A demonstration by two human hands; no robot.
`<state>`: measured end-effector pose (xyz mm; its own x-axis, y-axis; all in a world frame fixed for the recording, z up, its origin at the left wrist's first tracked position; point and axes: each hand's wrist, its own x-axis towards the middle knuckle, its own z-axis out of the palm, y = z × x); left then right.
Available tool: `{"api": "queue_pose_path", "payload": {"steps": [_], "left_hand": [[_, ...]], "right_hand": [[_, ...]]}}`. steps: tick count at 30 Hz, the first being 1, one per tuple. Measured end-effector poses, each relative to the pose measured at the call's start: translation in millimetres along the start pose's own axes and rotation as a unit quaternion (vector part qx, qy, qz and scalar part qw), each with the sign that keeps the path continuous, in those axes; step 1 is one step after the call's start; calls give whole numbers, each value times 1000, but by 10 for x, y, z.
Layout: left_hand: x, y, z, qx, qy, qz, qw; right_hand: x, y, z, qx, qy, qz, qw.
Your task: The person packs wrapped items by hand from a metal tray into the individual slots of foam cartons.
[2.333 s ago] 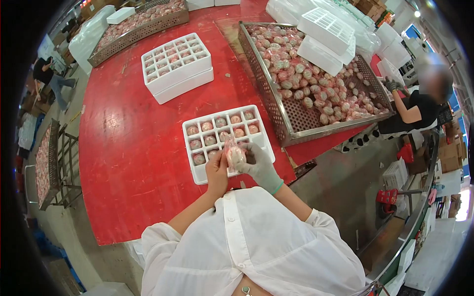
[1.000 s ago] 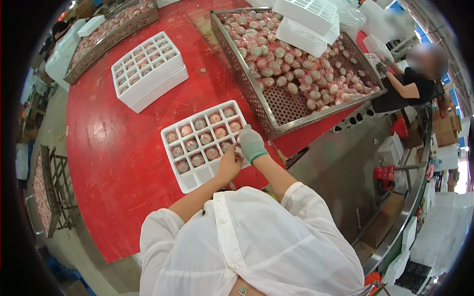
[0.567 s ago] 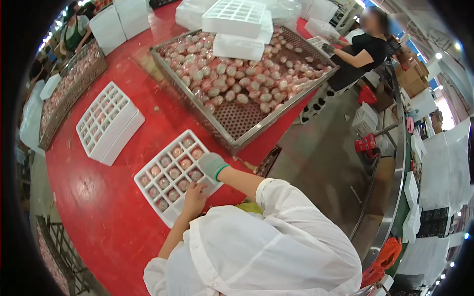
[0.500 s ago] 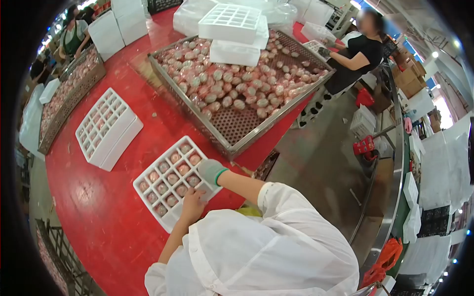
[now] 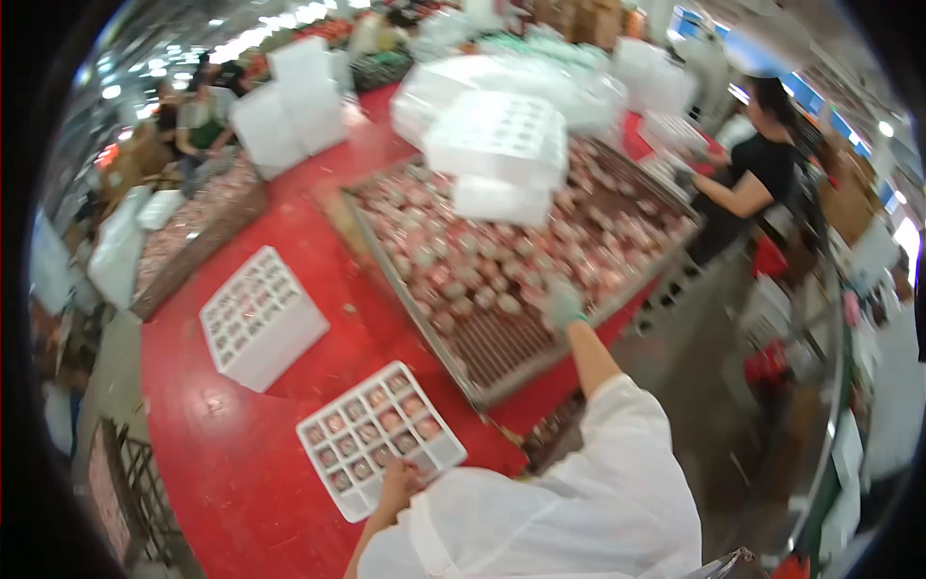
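A white foam tray (image 5: 359, 502) with square compartments lies on the red table, most of its cells filled with round pink-and-pale wrapped items. My bare left hand (image 5: 400, 480) rests at the tray's near edge, its fingers curled; whether they hold anything is hidden. My gloved right hand (image 5: 559, 303) reaches over the metal crate (image 5: 502, 372) and touches the heap of wrapped items (image 5: 463, 261) near its front. Blur hides whether that hand's fingers have closed on one. A bare patch of the crate's perforated floor shows in front of the heap.
Two stacked white trays (image 5: 289, 340) stand at the left of the red table (image 5: 231, 463). More foam trays (image 5: 497, 145) sit on the heap. Another crate (image 5: 198, 241) lies at the back left. A person in black (image 5: 757, 183) works at the right; other people are at the back left.
My right hand has left the foam tray and moved forward and right to the crate's heap. My left hand stays by the tray's near edge. The whole view has shifted.
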<state>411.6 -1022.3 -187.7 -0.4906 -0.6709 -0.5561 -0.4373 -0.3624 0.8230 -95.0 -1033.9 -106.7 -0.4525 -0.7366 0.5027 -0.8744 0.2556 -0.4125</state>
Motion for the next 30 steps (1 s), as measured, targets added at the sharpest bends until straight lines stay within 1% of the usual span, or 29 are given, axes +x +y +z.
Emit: {"api": "queue_pose_path", "payload": {"steps": [1, 2, 3, 4, 5, 6, 8, 9, 11, 12, 15, 17, 18, 19, 20, 21, 22, 23, 24, 25, 27, 28, 29, 30], "left_hand": [[15, -59, -5, -34, 8, 1, 999], [121, -327, -63, 14, -2, 69, 998], [231, -595, -119, 61, -5, 138, 989], [244, -610, -109, 51, -14, 160, 986], [262, -650, -127, 42, -22, 166, 985], [246, -647, -117, 41, -19, 151, 988], [224, -650, -100, 38, -11, 119, 992], [210, -609, -81, 36, -1, 92, 995], [183, -527, -43, 29, 19, 38, 999], [133, -470, 2, 33, 31, 47, 998], [101, -441, 86, 26, 55, 60, 996], [118, -406, 140, 19, 61, 69, 996], [58, -321, 161, 115, 74, 144, 980], [33, -256, 168, 209, 83, 217, 950], [100, -314, 138, 137, 57, 117, 982], [171, -367, 109, 66, 45, 13, 997], [223, -487, 77, 14, 54, 32, 998], [215, -483, 87, 111, 63, 145, 981], [193, -433, 110, 207, 94, 253, 940], [210, -405, 108, 214, 66, 259, 939], [206, -395, 51, 277, 77, 283, 915], [175, -386, -2, 284, 63, 288, 913], [155, -357, -42, 175, 33, 226, 958], [139, -303, -62, 66, -1, 157, 985]], "right_hand": [[110, 211, 83, 30, -60, 107, 992], [177, 572, 312, 132, -87, 123, 980], [271, 645, 332, 132, -94, 133, 978], [373, 682, 332, 128, -102, 148, 975], [482, 755, 394, 21, -131, 126, 983], [570, 773, 462, -88, -156, 107, 978], [702, 580, 413, -233, -243, 80, 938], [719, 585, 497, -259, -229, 70, 936], [807, 428, 495, -313, -275, 66, 906], [827, 486, 577, -290, -253, 74, 920], [842, 619, 634, -251, -247, 86, 932], [818, 613, 550, -243, -263, 60, 932], [814, 598, 503, -247, -263, 70, 930], [821, 575, 454, -154, -275, 106, 943], [762, 557, 402, -58, -281, 148, 946], [625, 510, 352, 10, -197, 157, 968], [470, 462, 302, 72, -103, 166, 978], [309, 497, 367, 109, -32, 189, 975], [181, 586, 500, 141, 44, 207, 967], [17, 728, 725, 220, 76, 218, 948], [-208, 473, 547, 252, 69, 168, 951], [-271, -15, 65, 203, 29, 115, 972], [-383, -308, -88, 291, -3, 97, 952], [-520, -548, -181, 374, -31, 79, 924]]}}
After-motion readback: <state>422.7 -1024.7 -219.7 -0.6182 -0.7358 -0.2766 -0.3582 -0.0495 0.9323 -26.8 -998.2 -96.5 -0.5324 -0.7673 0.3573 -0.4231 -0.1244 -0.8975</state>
